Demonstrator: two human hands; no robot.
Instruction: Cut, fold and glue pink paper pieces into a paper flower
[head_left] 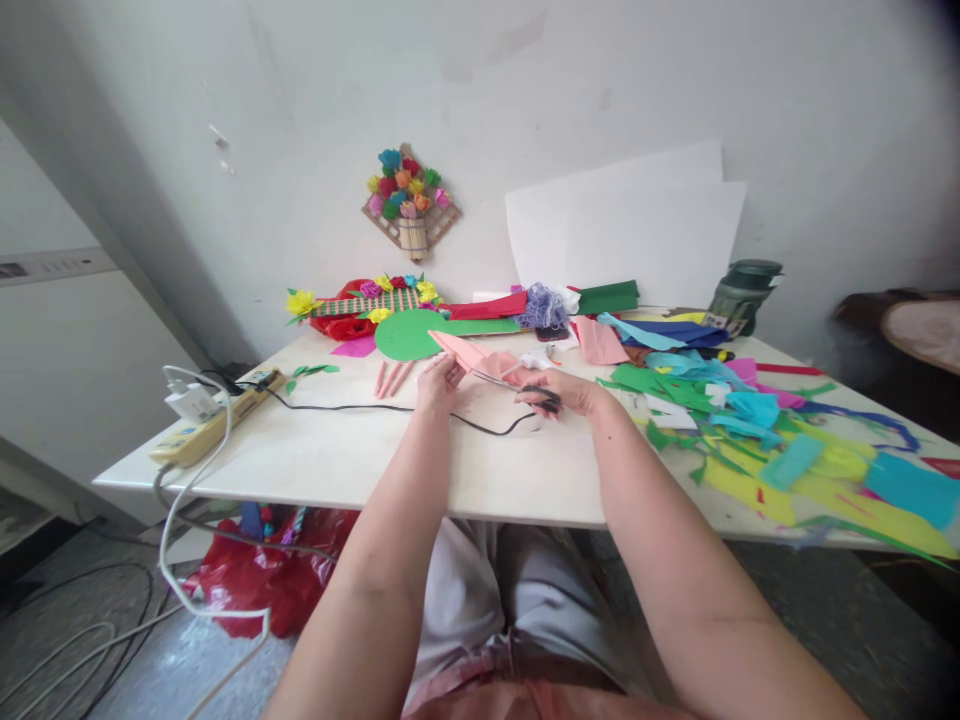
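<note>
My left hand (444, 380) is closed on a folded piece of pink crepe paper (472, 352), held above the table. In my right hand (566, 392) is a pair of scissors (541, 397), black at the handles, whose blades reach left along the paper's lower edge. Whether the blades are parted I cannot tell. A white glue gun (538, 358) lies just behind the scissors. Several thin pink paper rolls (391, 379) rest left of my left hand. Behind the paper lies a green round-ended shape (409, 335) with a long strip running right.
Coloured paper scraps (750, 410) cover the right side, with a dark green bottle (742, 297) behind. A power strip (217, 420) sits at the left edge; a black cord (345, 407) crosses the table. Paper flowers (375, 300) and white sheets (626, 235) stand near the wall.
</note>
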